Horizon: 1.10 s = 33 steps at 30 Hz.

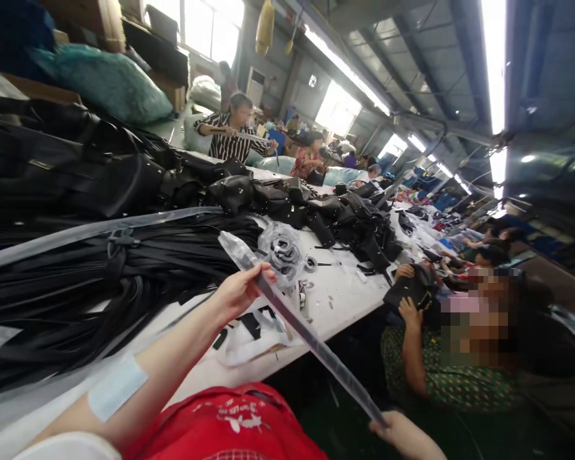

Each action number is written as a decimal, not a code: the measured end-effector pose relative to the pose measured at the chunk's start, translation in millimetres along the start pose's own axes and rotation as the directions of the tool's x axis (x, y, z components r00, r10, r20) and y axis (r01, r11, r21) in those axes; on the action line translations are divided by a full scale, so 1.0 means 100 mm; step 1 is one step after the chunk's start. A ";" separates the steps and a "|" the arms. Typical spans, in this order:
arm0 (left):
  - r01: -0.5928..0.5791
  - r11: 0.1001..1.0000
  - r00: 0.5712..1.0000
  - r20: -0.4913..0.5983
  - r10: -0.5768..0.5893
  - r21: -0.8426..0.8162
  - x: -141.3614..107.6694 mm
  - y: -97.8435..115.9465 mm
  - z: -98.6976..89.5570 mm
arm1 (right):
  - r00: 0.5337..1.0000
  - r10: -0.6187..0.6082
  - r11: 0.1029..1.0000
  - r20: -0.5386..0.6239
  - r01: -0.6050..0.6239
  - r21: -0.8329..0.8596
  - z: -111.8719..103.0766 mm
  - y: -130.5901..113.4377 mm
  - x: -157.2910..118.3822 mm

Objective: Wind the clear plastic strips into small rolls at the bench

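A long, narrow strap in a clear plastic sleeve (311, 335) stretches diagonally between my two hands. My left hand (244, 291) pinches it near its upper end, where the plastic tip sticks out past the fingers. At the lower end, my right hand (405, 434) is closed around the strap, partly cut off by the frame's bottom edge. A large heap of black straps (138, 275) lies on the table to the left of my left hand. Another sleeved strap (100, 230) rests across that heap.
Rolls of clear plastic (282, 249) sit on the white table (340, 291) beyond my left hand. Black bags (278, 201) are piled along the middle. A co-worker at right handles a black bag (409, 291); a person in stripes (227, 140) holds a strap across the table.
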State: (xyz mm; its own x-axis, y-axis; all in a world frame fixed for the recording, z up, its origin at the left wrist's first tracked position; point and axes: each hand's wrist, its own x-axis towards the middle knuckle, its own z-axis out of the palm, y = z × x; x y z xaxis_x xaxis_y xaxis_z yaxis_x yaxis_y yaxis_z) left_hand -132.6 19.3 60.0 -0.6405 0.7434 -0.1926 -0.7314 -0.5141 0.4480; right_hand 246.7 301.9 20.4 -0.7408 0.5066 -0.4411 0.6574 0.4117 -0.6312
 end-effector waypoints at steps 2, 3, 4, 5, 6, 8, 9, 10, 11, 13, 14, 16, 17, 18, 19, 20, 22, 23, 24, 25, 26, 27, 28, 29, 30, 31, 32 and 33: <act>0.048 0.985 0.987 0.143 -0.072 0.164 -0.15 -0.28 0.08 | 0.989 -0.117 0.983 -0.086 0.128 0.129 0.17 -0.19 0.17; 0.077 0.965 0.966 0.221 -0.134 0.251 -0.23 -0.47 0.13 | 0.975 -0.180 0.951 -0.130 0.206 0.232 0.28 -0.39 0.24; 0.101 0.939 0.939 0.281 -0.199 0.329 -0.31 -0.67 0.16 | 0.961 -0.246 0.901 -0.124 0.274 0.338 0.42 -0.64 0.30; 0.117 0.909 0.911 0.321 -0.259 0.399 -0.39 -0.86 0.18 | 0.942 -0.319 0.839 -0.100 0.330 0.433 0.56 -0.90 0.35; 0.113 0.869 0.882 0.353 -0.311 0.482 -0.46 -1.01 0.19 | 0.925 -0.378 0.790 -0.035 0.342 0.510 0.70 -1.16 0.38; 0.057 0.764 0.830 0.395 -0.394 0.643 -0.57 -1.20 0.15 | 0.899 -0.426 0.739 0.103 0.280 0.612 0.95 -1.60 0.43; 0.020 0.712 0.811 0.406 -0.422 0.702 -0.61 -1.23 0.12 | 0.886 -0.451 0.724 0.111 0.290 0.626 1.04 -1.76 0.43; -0.011 0.667 0.799 0.407 -0.441 0.745 -0.63 -1.21 0.08 | 0.880 -0.464 0.718 0.105 0.304 0.626 1.11 -1.86 0.43; -0.027 0.630 0.791 0.402 -0.461 0.776 -0.65 -1.16 0.03 | 0.877 -0.472 0.716 0.084 0.327 0.617 1.15 -1.93 0.41; -0.018 0.583 0.773 0.381 -0.507 0.812 -0.64 -1.00 -0.05 | 0.871 -0.485 0.734 0.073 0.361 0.576 1.16 -1.96 0.39; -0.006 0.567 0.758 0.373 -0.535 0.824 -0.63 -0.92 -0.09 | 0.863 -0.494 0.753 0.104 0.364 0.549 1.13 -1.94 0.38; 0.041 0.592 0.736 0.377 -0.563 0.805 -0.58 -0.76 -0.14 | 0.828 -0.503 0.813 0.248 0.355 0.462 1.04 -1.89 0.37; 0.085 0.646 0.746 0.382 -0.546 0.759 -0.54 -0.68 -0.15 | 0.803 -0.496 0.841 0.330 0.350 0.412 1.01 -1.86 0.37; 0.139 0.720 0.778 0.374 -0.504 0.680 -0.50 -0.62 -0.15 | 0.780 -0.479 0.865 0.403 0.342 0.367 0.98 -1.83 0.37; 0.186 0.800 0.827 0.349 -0.441 0.570 -0.45 -0.56 -0.14 | 0.762 -0.453 0.885 0.463 0.325 0.333 0.97 -1.80 0.38; 0.210 0.872 0.881 0.300 -0.365 0.443 -0.40 -0.51 -0.13 | 0.752 -0.424 0.902 0.505 0.299 0.312 0.98 -1.77 0.38; 0.178 0.957 0.957 0.184 -0.223 0.229 -0.33 -0.44 -0.09 | 0.754 -0.364 0.923 0.546 0.217 0.317 1.03 -1.73 0.40; 0.139 0.975 0.974 0.151 -0.166 0.175 -0.31 -0.41 -0.07 | 0.765 -0.340 0.925 0.547 0.169 0.340 1.07 -1.72 0.40; 0.101 0.982 0.981 0.147 -0.125 0.162 -0.30 -0.40 -0.06 | 0.779 -0.324 0.920 0.536 0.127 0.371 1.10 -1.71 0.40; 0.070 0.981 0.981 0.163 -0.100 0.180 -0.31 -0.40 -0.04 | 0.795 -0.316 0.909 0.518 0.096 0.406 1.14 -1.71 0.40; 0.052 0.975 0.977 0.192 -0.095 0.218 -0.33 -0.42 -0.04 | 0.809 -0.315 0.896 0.497 0.080 0.438 1.17 -1.72 0.40; 0.043 0.962 0.970 0.218 -0.104 0.269 -0.36 -0.45 -0.03 | 0.817 -0.319 0.885 0.481 0.075 0.460 1.19 -1.73 0.40; 0.045 0.945 0.964 0.233 -0.126 0.325 -0.40 -0.49 -0.04 | 0.822 -0.325 0.878 0.468 0.079 0.472 1.21 -1.75 0.39; 0.055 0.924 0.959 0.238 -0.154 0.378 -0.44 -0.54 -0.04 | 0.823 -0.331 0.875 0.460 0.086 0.476 1.23 -1.77 0.39; 0.064 0.904 0.955 0.238 -0.179 0.422 -0.48 -0.59 -0.06 | 0.825 -0.339 0.873 0.453 0.096 0.479 1.24 -1.79 0.39; 0.067 0.888 0.950 0.242 -0.196 0.456 -0.51 -0.63 -0.08 | 0.826 -0.346 0.871 0.444 0.107 0.480 1.25 -1.80 0.39; 0.058 0.874 0.946 0.254 -0.203 0.483 -0.53 -0.66 -0.10 | 0.829 -0.355 0.869 0.433 0.122 0.479 1.26 -1.81 0.40; 0.038 0.860 0.941 0.272 -0.202 0.509 -0.54 -0.66 -0.12 | 0.832 -0.363 0.869 0.419 0.139 0.476 1.25 -1.82 0.40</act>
State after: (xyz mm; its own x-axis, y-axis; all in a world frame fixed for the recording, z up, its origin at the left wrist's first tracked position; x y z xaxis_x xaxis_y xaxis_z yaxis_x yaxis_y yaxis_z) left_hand -52.4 8.4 30.5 -0.3908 0.9199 -0.0339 -0.5339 -0.1965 0.8224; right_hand 80.1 152.6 37.5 -0.9128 -0.0453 -0.4058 0.4025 0.0677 -0.9129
